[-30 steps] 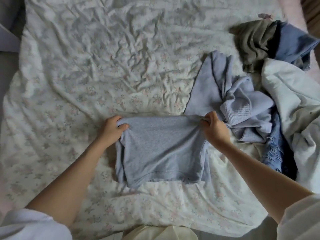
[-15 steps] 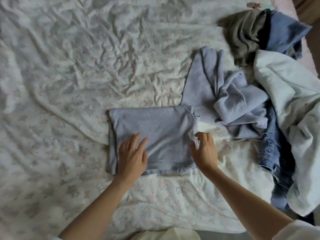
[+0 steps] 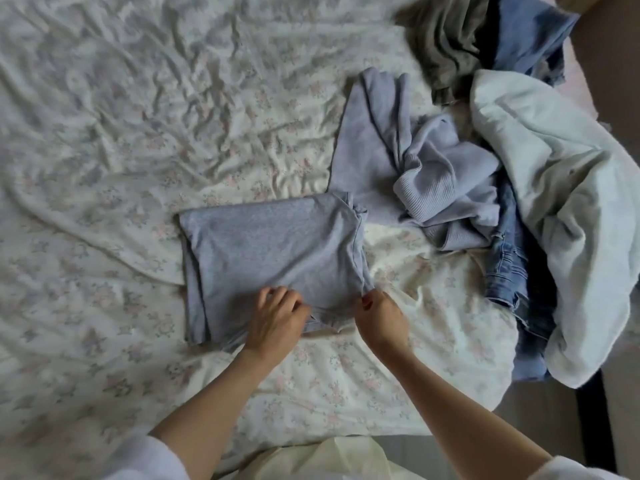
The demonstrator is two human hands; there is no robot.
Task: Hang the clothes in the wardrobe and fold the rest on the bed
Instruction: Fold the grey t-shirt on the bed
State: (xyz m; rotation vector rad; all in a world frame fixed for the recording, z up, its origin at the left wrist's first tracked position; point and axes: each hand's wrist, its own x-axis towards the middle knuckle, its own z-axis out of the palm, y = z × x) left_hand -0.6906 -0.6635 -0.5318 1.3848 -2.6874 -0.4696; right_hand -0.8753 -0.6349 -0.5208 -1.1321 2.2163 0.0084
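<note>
Your left hand [image 3: 277,318] and right hand [image 3: 379,318] both pinch the folded grey top's [image 3: 270,247] near hem, fingers curled, probably to square it; it lies mid-bed [image 3: 121,133], beside the right-edge pile [image 3: 467,188].

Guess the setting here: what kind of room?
Likely a bedroom: a bed with a wrinkled floral sheet, a pile of unfolded laundry including jeans, and a folded grey top being tidied by hand.

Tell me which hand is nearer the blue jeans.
Right. The right hand pinches the folded grey top's near right corner, closer to the jeans; the left hand lies farther left.
</note>
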